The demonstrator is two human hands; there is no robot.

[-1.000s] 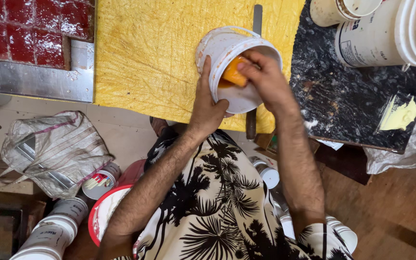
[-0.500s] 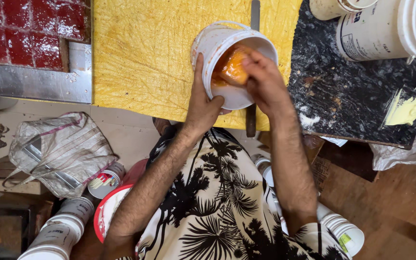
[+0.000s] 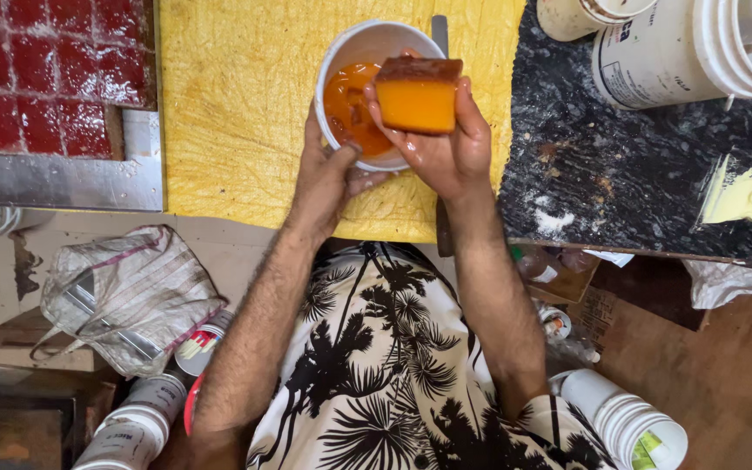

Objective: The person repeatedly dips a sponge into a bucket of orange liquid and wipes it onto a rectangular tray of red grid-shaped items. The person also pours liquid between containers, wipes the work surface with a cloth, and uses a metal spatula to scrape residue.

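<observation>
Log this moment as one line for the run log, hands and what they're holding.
left hand: grips white cup of orange liquid | right hand: holds orange sponge over cup | surface: yellow board

Food workshop: buckets (image 3: 689, 48), stacked tubs (image 3: 624, 418), worn board (image 3: 245, 113).

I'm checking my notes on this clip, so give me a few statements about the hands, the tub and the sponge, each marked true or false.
1. The right hand holds an orange sponge. True.
2. The left hand rests flat on the yellow board. False: it holds the white tub.
3. The tub holds orange liquid. True.
4. The sponge lies at the bottom of the tub. False: it is lifted above the rim.
5. The slab beside the board is red. False: dark and speckled.
</observation>
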